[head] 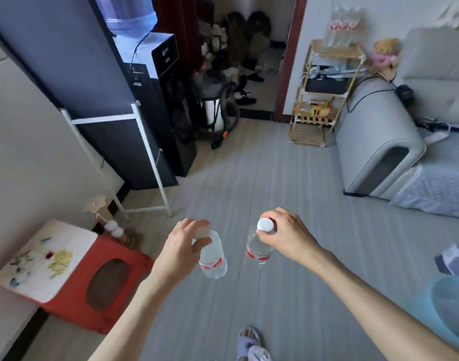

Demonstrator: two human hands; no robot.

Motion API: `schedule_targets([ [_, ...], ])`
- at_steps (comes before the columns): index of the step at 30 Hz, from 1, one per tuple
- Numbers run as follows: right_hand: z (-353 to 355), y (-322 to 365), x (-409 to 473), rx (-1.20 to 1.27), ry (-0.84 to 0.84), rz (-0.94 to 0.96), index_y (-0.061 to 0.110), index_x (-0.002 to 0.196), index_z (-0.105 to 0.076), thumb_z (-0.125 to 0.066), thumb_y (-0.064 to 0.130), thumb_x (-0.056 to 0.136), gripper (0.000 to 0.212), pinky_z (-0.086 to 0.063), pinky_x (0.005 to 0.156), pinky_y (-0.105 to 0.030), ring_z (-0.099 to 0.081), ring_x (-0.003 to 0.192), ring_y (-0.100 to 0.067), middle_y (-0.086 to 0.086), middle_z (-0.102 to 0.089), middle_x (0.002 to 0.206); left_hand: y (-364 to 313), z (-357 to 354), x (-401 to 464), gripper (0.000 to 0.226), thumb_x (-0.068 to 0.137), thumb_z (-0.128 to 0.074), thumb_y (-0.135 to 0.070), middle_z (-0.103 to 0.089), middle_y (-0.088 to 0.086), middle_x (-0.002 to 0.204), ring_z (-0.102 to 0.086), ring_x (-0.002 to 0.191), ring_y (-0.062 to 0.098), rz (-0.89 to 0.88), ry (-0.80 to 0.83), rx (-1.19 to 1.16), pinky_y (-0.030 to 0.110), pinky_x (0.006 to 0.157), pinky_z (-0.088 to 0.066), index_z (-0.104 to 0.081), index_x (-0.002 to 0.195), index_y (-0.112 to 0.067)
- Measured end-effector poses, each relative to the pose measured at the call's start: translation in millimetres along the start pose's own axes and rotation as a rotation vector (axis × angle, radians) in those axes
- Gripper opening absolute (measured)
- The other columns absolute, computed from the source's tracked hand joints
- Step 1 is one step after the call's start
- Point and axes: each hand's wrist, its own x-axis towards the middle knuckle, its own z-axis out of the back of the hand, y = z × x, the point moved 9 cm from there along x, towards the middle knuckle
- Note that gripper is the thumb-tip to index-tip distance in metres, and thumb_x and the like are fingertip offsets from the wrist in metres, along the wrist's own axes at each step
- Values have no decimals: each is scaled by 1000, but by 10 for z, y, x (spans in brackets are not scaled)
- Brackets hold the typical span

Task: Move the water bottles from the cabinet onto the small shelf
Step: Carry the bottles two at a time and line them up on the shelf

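My left hand (182,246) grips the neck of a clear water bottle (214,259) with a red label, hanging upright over the floor. My right hand (288,237) holds a second clear bottle (257,250) by its white cap. Both bottles are low in the middle of the view, a little apart. The small wooden shelf (307,91) stands far off against the back wall, right of the doorway. Several water bottles (341,28) stand on its top tier. No cabinet is in sight.
A grey sofa (374,142) sits right of the shelf. A water dispenser (155,82) and white metal frame (147,152) stand at the left. A red stool (98,280) is at lower left, a blue basin (447,306) at lower right. Grey floor stretches ahead.
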Motion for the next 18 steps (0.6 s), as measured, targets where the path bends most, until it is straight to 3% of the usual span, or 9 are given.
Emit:
schedule_targets([
  [3, 306, -198, 571, 9, -22, -13, 12, 93, -63, -65, 21, 76, 19, -32, 70, -21, -51, 82, -18, 0, -52, 89, -182, -47, 678, 33, 80, -66, -14, -50, -5, 96, -48, 89, 16, 13, -25, -39, 22, 79, -34, -59, 112, -15],
  [8, 730, -610, 1480, 32, -97, -72, 13, 92, -63, -65, 21, 76, 19, -31, 68, -20, -50, 81, -17, 2, -53, 85, -408, -274, 1712, 31, 81, -64, -13, -50, -4, 93, -50, 92, 20, -50, -25, -21, 25, 80, -35, -59, 112, -15],
  [13, 1043, -1073, 2595, 15, -99, -92, 14, 93, -63, -64, 20, 76, 19, -33, 72, -20, -52, 86, -18, 1, -55, 90, -501, -687, 3079, 32, 84, -61, -17, -55, 1, 102, -49, 98, 21, -71, 42, -9, 24, 81, -34, -57, 115, -18],
  [18, 1447, -1491, 3707, -13, -98, -133, 9, 94, -62, -62, 16, 77, 18, -32, 72, -18, -54, 91, -19, 3, -51, 88, -686, -994, 4515, 33, 84, -60, -15, -46, -5, 95, -48, 101, 22, -118, 120, -1, 21, 81, -31, -56, 116, -18],
])
